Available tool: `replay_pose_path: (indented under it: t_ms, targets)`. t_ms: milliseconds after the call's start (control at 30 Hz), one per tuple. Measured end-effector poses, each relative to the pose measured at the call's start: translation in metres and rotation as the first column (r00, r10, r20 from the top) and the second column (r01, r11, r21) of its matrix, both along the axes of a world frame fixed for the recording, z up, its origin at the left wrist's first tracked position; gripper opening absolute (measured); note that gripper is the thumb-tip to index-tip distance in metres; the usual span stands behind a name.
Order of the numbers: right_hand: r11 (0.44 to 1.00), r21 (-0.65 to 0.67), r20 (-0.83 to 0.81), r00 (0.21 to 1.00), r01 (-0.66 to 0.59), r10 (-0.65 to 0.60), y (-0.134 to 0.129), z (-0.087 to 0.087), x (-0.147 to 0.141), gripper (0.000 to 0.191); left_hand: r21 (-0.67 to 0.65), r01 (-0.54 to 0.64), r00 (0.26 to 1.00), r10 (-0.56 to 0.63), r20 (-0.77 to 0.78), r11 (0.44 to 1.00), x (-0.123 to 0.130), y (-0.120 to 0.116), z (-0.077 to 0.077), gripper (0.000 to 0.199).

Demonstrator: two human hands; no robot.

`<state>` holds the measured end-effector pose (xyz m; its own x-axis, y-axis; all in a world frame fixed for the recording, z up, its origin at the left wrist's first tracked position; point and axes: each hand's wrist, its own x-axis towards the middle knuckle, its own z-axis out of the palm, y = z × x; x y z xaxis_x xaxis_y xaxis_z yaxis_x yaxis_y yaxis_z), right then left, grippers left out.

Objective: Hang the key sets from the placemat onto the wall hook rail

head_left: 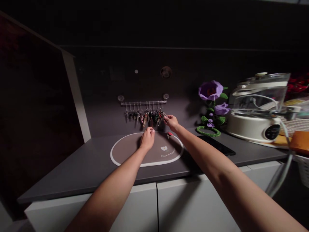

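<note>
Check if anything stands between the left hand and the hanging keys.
Nothing visible: the left hand is just below the hanging keys, contact unclear. The right hand is off at their right end.

Mat (135,148) brown, white rim, white flower print; countertop (84,164) dark grey; cabinet doors (188,199) white; flowers (210,91) purple.

A dark grey wall (101,80) with 1 thin pale line across it rises behind a dark grey worktop (91,161), set over pale cabinet fronts (183,199). To the left stands a dark panel (31,112) with a lighter vertical edge (76,96). The light is dim, with soft shadows on wall and fronts.
</note>
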<state>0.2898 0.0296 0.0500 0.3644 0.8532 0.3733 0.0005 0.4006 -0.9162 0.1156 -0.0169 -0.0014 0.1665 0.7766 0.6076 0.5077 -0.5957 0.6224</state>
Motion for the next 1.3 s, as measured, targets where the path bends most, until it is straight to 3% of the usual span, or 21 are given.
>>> replay_pose_path:
  t_ms: [100, 167, 267, 333, 500, 667, 1067, 1300]
  targets:
    - [0.996, -0.088, -0.117, 0.992, 0.030, -0.040, -0.013, -0.011, 0.003, 0.020, -0.006, 0.029, 0.999, -0.029, -0.017, 1.000, 0.000, 0.001, -0.001, 0.021]
    - [0.986, -0.155, -0.101, 0.992, 0.066, -0.082, -0.022, -0.019, 0.005, 0.022, -0.009, 0.048, 0.999, -0.048, -0.024, 0.999, -0.001, 0.001, -0.002, 0.020]
    - [0.967, -0.218, 0.040, 0.991, 0.130, -0.124, -0.032, -0.031, 0.009, 0.020, -0.010, 0.073, 0.997, -0.074, -0.033, 0.997, -0.001, 0.003, -0.003, 0.018]
    - [0.955, -0.212, 0.220, 0.962, 0.208, -0.160, -0.038, -0.039, 0.012, 0.013, -0.008, 0.093, 0.995, -0.093, -0.038, 0.996, -0.001, 0.004, -0.004, 0.017]
    - [0.895, -0.119, 0.692, 0.682, 0.429, -0.235, -0.046, -0.047, 0.015, 0.006, -0.006, 0.119, 0.991, -0.119, -0.057, 0.993, -0.001, 0.006, -0.006, 0.017]
    - [0.860, -0.157, 0.815, 0.556, 0.486, -0.166, -0.047, -0.044, 0.012, 0.015, -0.015, 0.135, 0.988, -0.136, -0.076, 0.991, -0.001, 0.007, -0.008, 0.017]
    - [0.837, -0.180, 0.869, 0.482, 0.516, -0.110, -0.040, -0.044, 0.010, 0.015, -0.063, 0.139, 0.984, -0.145, -0.105, 0.988, -0.001, 0.006, -0.007, 0.016]
    - [0.896, -0.143, 0.825, 0.551, 0.421, -0.127, -0.041, -0.047, 0.010, 0.017, -0.076, 0.130, 0.986, -0.137, -0.094, 0.989, -0.002, 0.009, -0.008, 0.017]
